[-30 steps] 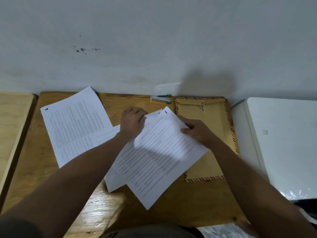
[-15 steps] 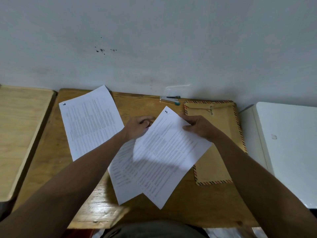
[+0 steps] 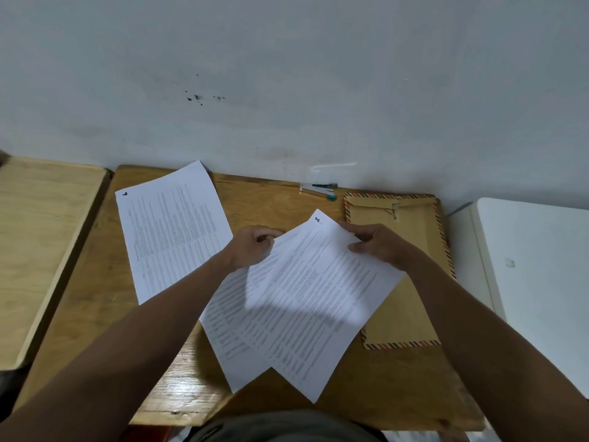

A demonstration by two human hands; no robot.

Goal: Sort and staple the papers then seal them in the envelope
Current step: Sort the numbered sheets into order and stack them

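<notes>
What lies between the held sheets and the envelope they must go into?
Nothing visible. The right hand and left hand hold the sheets, whose right edge already overlaps the envelope. The stapler lies beyond, by the wall.

Wooden desk [image 3: 95, 314] — scuffed pale wall [image 3: 287, 74] behind.

Both forearms are bare up to the picture's edge, with no sleeves, watch or rings visible. The left hand [image 3: 251, 247] and right hand [image 3: 379, 247] wear no gloves. Low in the middle shows dark grey clothing [image 3: 280, 425] (garment type unclear).
</notes>
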